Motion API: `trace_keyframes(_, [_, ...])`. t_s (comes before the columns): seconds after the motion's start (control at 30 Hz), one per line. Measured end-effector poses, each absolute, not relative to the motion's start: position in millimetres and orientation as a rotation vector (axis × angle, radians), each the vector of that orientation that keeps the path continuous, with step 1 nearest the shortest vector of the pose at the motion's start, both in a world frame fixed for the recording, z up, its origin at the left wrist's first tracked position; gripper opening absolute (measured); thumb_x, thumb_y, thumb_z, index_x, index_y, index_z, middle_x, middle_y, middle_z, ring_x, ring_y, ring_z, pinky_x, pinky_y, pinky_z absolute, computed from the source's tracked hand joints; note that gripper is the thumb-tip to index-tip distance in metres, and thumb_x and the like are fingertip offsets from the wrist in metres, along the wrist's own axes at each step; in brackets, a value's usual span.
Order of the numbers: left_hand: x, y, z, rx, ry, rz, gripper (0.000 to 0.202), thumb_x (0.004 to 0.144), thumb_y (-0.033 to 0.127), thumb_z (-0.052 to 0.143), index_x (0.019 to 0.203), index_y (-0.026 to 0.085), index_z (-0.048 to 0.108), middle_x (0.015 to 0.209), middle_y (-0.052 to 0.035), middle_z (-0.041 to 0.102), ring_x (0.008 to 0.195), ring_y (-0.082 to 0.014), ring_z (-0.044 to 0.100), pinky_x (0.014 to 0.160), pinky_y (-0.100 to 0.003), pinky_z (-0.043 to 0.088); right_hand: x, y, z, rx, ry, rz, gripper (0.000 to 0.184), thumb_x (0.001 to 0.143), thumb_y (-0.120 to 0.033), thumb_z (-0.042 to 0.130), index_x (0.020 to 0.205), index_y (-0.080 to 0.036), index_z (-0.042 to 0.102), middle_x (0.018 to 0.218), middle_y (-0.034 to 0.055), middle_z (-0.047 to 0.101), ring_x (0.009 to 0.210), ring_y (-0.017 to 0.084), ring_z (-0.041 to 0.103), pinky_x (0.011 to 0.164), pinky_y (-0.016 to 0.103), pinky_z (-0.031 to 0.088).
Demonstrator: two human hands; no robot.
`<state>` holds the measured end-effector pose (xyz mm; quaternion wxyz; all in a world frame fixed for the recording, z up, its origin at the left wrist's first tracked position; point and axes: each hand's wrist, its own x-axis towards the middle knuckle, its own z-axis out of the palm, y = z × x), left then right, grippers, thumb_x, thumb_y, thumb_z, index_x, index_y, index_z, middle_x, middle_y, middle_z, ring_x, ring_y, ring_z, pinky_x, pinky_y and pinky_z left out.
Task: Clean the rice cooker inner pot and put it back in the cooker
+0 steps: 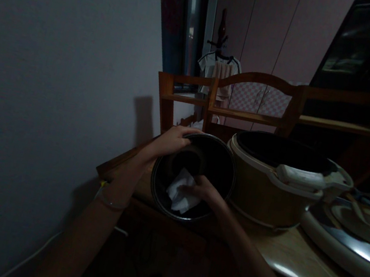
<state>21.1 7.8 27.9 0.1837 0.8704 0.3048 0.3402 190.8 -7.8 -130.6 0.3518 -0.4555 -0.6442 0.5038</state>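
Note:
A dark, round inner pot is tilted so that its opening faces me. My left hand grips the pot's upper left rim, with its fingers over the edge. Inside the pot, my right hand is closed on a crumpled white tissue against the lower inner wall. Part of the right hand's fingers is hidden by the tissue. Beside the pot, to the right, stands a large rice cooker body with a pale handle and a dark open top.
The cooker's lid lies at the right on the tabletop. A wooden rack rises behind. At the left is a pale wall, and a white cord hangs low beside it.

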Motion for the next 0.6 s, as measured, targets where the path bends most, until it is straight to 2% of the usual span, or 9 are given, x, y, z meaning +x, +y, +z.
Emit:
trace_keyframes(0.47, [21.4, 9.9, 28.2, 2.478, 0.889, 0.962, 0.051, 0.073, 0.007, 0.049, 0.119, 0.018, 0.068, 0.119, -0.0025, 0.071, 0.109, -0.0204, 0.063, 0.104, -0.037, 0.044, 210.6, -11.8, -130.2, -1.108, -1.910, 1.357, 0.019, 0.065, -0.027, 0.069, 0.074, -0.012, 0.075, 0.061, -0.0019, 0.064, 0.054, 0.011, 0.052, 0.052, 0.019, 0.038])
trace_keyframes(0.6, [20.9, 10.7, 28.0, 2.500, 0.897, 0.970, 0.051, 0.073, 0.007, 0.049, 0.119, 0.018, 0.068, 0.120, -0.0024, 0.071, 0.110, -0.0204, 0.063, 0.105, -0.038, 0.044, 215.8, -15.0, -127.0, -1.068, -1.934, 1.371, 0.022, 0.066, -0.028, 0.065, 0.075, -0.012, 0.077, 0.060, -0.0014, 0.066, 0.054, 0.013, 0.055, 0.054, 0.022, 0.042])
